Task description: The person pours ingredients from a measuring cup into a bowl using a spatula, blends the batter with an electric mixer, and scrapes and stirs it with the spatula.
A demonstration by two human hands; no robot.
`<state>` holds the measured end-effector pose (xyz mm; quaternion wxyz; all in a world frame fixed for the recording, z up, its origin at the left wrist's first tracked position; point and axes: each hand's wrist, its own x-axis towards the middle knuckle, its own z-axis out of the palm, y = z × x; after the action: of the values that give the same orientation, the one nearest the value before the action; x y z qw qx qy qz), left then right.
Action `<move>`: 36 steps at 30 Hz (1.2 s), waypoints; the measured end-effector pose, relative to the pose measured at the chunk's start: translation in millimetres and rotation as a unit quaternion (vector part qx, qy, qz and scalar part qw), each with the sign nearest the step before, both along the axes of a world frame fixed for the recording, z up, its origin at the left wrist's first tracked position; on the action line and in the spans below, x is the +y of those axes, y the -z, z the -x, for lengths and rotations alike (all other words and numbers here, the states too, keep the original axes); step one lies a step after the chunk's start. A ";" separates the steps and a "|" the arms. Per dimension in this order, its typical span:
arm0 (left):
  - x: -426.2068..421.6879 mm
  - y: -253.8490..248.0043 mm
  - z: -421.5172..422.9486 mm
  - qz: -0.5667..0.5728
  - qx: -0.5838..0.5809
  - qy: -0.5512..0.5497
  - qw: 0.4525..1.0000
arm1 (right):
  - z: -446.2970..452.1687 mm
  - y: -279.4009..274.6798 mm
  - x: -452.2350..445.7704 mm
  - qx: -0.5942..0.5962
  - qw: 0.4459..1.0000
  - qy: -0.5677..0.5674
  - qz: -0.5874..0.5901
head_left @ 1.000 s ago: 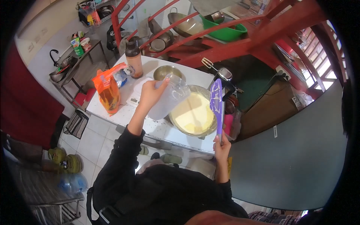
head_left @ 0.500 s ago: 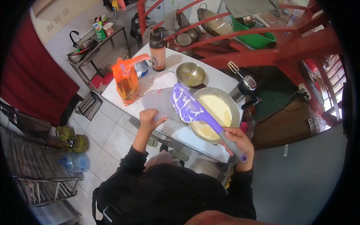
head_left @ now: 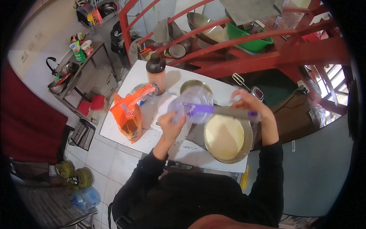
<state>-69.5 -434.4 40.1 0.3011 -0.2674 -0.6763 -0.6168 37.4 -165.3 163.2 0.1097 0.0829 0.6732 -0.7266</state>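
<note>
My left hand is closed on a clear plastic container, lifted over the white table. The purple spatula lies level, its blade at the container's opening and partly seen through the plastic. Its grey handle reaches my right hand, whose fingers are raised and blurred around the handle's end. Below and to the right, a large bowl holds pale yellow batter. A smaller metal bowl stands behind the container.
On the table are an orange bag, a brown bottle and a white scale. A hand mixer is behind the large bowl. Red railings run along the back, near a green basin.
The container has been raised and tilted in my left hand. The spatula has swung level, with its blade now at the container. The view has shifted, and the large bowl appears lower.
</note>
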 end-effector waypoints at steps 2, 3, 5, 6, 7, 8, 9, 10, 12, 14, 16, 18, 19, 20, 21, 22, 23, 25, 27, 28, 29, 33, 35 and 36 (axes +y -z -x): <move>17.5 -21.5 21.1 -0.054 -0.104 0.005 0.993 | -11.2 -25.6 -7.2 0.070 0.988 0.138 0.012; 29.8 -26.1 35.3 -0.091 -0.117 -0.003 0.989 | -19.4 -19.6 1.3 0.077 0.979 0.189 -0.009; 51.2 -31.5 68.9 -0.151 -0.131 -0.011 0.980 | -48.7 7.2 29.5 0.100 0.951 0.288 -0.053; 62.3 -32.0 86.6 -0.173 -0.134 -0.011 0.976 | -63.7 18.6 35.3 0.090 0.944 0.318 -0.020; 73.6 -30.5 102.3 -0.194 -0.137 -0.010 0.971 | -79.5 31.0 37.3 0.080 0.934 0.347 0.013; 85.3 -24.9 117.5 -0.190 -0.129 -0.034 0.973 | -93.6 43.4 36.1 0.069 0.916 0.392 0.047; 97.0 -16.2 132.8 -0.185 -0.121 -0.059 0.974 | -107.4 54.3 35.7 0.055 0.904 0.421 0.051; 106.3 -5.8 143.4 -0.179 -0.113 -0.083 0.974 | -122.3 64.4 35.7 0.057 0.900 0.430 0.053; 118.2 13.7 159.4 -0.140 -0.124 -0.109 0.976 | -150.5 83.0 33.4 0.073 0.886 0.458 0.015; 128.6 33.1 175.1 -0.122 -0.141 -0.118 0.975 | -174.2 100.3 33.2 0.054 0.882 0.468 -0.006; 132.5 46.9 182.5 -0.124 -0.170 -0.111 0.971 | -186.0 102.7 26.8 0.064 0.877 0.475 0.000; 129.6 56.5 184.4 -0.085 -0.175 -0.132 0.972 | -197.2 108.4 25.0 0.070 0.878 0.473 0.011; 128.7 64.2 186.5 -0.080 -0.171 -0.137 0.972 | -202.7 111.8 26.2 0.073 0.882 0.466 0.019; 132.1 69.3 189.1 -0.079 -0.164 -0.143 0.973 | -205.0 114.0 30.5 0.078 0.886 0.457 0.025; 131.7 64.3 182.0 -0.093 -0.162 -0.142 0.972 | -208.9 116.5 32.9 0.074 0.885 0.459 0.026; 130.9 63.1 178.1 -0.089 -0.162 -0.143 0.972 | -211.3 119.5 35.9 0.071 0.885 0.459 0.027; 129.9 60.7 176.2 -0.088 -0.161 -0.146 0.972 | -211.1 121.1 41.4 0.070 0.886 0.457 0.026; 126.5 67.4 175.4 -0.068 -0.161 -0.146 0.974 | -214.4 124.5 50.9 0.061 0.884 0.462 0.038; 124.6 76.3 181.6 -0.037 -0.159 -0.143 0.976 | -218.3 128.1 64.7 0.061 0.887 0.455 0.048; 127.1 77.4 183.6 -0.032 -0.164 -0.145 0.975 | -219.3 131.4 72.3 0.067 0.891 0.446 0.055; 126.9 79.5 185.7 -0.023 -0.170 -0.148 0.974 | -221.5 135.9 76.8 0.070 0.894 0.438 0.064; 119.6 87.0 194.6 0.066 -0.189 -0.157 0.967 | -217.4 143.2 101.0 0.063 0.896 0.435 0.057; 110.4 56.6 165.2 0.049 -0.186 -0.127 0.973 | -213.2 157.1 123.2 0.060 0.897 0.436 0.047; 111.6 45.8 153.8 0.040 -0.186 -0.106 0.976 | -208.0 162.4 132.6 0.067 0.890 0.449 0.052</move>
<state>-223.3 -322.8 -5.6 0.2226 -0.0866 -0.7692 -0.5927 245.4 -32.7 0.8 -0.2691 0.3217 0.5314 -0.7360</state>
